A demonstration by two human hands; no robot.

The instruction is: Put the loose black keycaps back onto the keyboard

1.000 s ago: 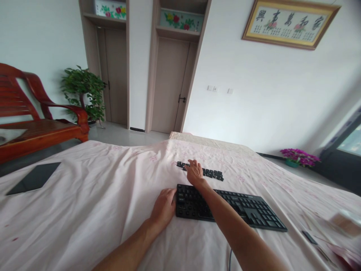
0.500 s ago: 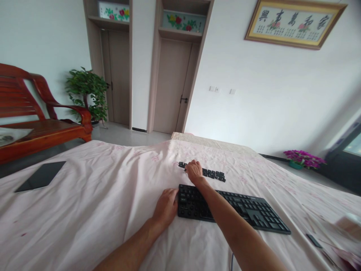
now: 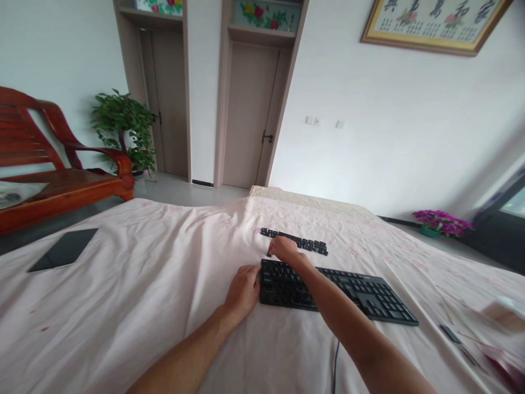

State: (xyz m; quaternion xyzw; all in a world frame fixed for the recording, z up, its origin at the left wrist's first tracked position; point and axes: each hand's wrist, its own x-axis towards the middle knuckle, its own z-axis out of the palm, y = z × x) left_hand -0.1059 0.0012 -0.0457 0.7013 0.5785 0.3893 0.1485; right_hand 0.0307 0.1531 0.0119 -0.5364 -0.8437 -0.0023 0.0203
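Note:
A black keyboard (image 3: 353, 293) lies on a pale pink sheet (image 3: 135, 295) in front of me. My left hand (image 3: 243, 289) rests on the sheet with its curled fingers against the keyboard's left end. My right hand (image 3: 284, 249) hovers over the keyboard's far left corner, fingers pinched together on something small and dark, too small to name for sure. Just beyond it lies a row of loose black keycaps (image 3: 299, 242).
A dark flat tablet (image 3: 64, 249) lies at the sheet's left edge. A red wooden bench (image 3: 61, 180) and a potted plant (image 3: 121, 126) stand at the left. Small items (image 3: 451, 334) and a blurred box (image 3: 502, 314) lie at the right. Two doors face me.
My right hand has drawn back from the row of keycaps toward the keyboard, its fingers now pinched. The left hand has stayed against the keyboard's end. The camera tilted slightly down.

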